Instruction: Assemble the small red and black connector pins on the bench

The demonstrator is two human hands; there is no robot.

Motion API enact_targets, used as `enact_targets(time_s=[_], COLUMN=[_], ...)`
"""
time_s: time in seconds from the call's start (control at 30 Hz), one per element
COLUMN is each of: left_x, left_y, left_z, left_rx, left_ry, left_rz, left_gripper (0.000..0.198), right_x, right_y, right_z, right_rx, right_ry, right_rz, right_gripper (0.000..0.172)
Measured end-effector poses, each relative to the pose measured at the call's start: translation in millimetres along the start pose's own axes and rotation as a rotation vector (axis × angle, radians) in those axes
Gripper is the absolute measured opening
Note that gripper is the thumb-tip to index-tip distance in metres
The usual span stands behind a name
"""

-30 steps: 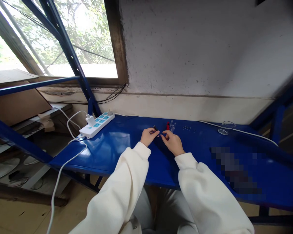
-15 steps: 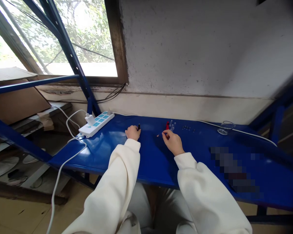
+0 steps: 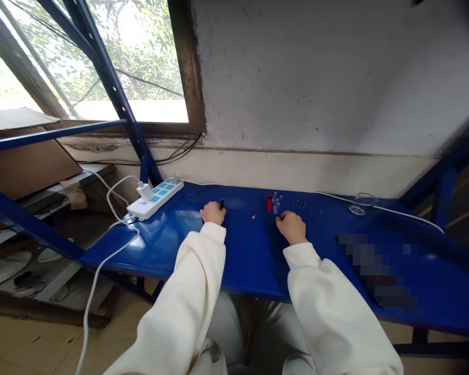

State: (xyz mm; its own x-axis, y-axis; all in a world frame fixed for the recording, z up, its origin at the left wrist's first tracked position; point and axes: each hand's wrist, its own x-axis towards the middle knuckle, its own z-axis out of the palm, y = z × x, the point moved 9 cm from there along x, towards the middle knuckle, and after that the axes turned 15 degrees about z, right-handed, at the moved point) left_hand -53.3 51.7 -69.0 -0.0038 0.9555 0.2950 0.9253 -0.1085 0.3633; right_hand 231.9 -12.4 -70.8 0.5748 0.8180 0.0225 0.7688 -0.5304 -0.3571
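My left hand [image 3: 212,214] is closed around a small black cylindrical piece [image 3: 222,202] whose top end sticks up above the fingers. My right hand [image 3: 293,227] hovers at or just above the table with its fingers curled together; whatever it may pinch is hidden or too small to name. Just beyond its fingertips lie several clear plastic tubes [image 3: 276,203] and, beside them, red pieces [image 3: 269,203]. Several tiny dark parts [image 3: 299,203] sit in a group farther right. Between my hands a small copper-pinkish bit [image 3: 254,216] rests on the blue tabletop [image 3: 246,255].
A white power strip [image 3: 155,198] with a plug in it stands at the left, its cable running off the front edge. Clear round dishes [image 3: 361,204] are at the back right by a white cable. A blurred dark object [image 3: 375,271] lies at right.
My right hand has drawn right and slightly toward me, away from the red pieces and clear tubes, which now show more fully. My left hand has stayed put with the black piece.
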Motion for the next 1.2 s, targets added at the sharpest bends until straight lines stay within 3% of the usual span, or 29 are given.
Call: enact_targets(time_s=[0.13,0.27,0.33,0.47,0.57,0.67,0.9,1.03,1.2], left_x=[-5.1,-17.0,-22.9,-33.9,-41.1,-44.5,-37.8,-24.6,-11.0], left_y=[-0.6,6.8,23.7,81.1,118.4,136.3,135.8,109.9,76.3], left_z=[-3.2,-18.4,-27.9,-32.2,-18.1,-2.0,9.1,6.0,3.7], left_rx=[0.002,0.017,0.012,-0.032,-0.072,-0.071,0.003,0.147,0.347], left_ry=[-0.012,0.067,0.139,0.200,0.121,0.036,-0.103,-0.223,-0.331], left_rz=[-0.016,-0.015,0.067,0.382,0.571,0.650,0.667,0.598,0.646], left_gripper=[0.015,0.026,0.025,0.013,0.011,0.013,0.031,0.034,0.035], right_x=[3.3,8.7,11.2,14.9,17.1,18.4,21.3,23.4,23.3], right_y=[-1.4,-4.0,-5.5,-8.0,-7.9,-7.8,-8.9,-9.6,-10.1], right_z=[3.2,9.3,10.9,13.1,13.7,13.5,13.9,16.1,16.6], right_rx=[-0.015,-0.011,0.004,0.032,0.039,0.044,0.060,0.064,0.063], right_ry=[0.028,0.048,0.065,0.077,0.069,0.059,0.040,0.024,0.024], right_rz=[-0.010,-0.027,-0.033,-0.038,-0.025,-0.019,-0.027,-0.034,-0.040], right_gripper=[0.028,0.030,0.030,0.028,0.028,0.028,0.027,0.025,0.024])
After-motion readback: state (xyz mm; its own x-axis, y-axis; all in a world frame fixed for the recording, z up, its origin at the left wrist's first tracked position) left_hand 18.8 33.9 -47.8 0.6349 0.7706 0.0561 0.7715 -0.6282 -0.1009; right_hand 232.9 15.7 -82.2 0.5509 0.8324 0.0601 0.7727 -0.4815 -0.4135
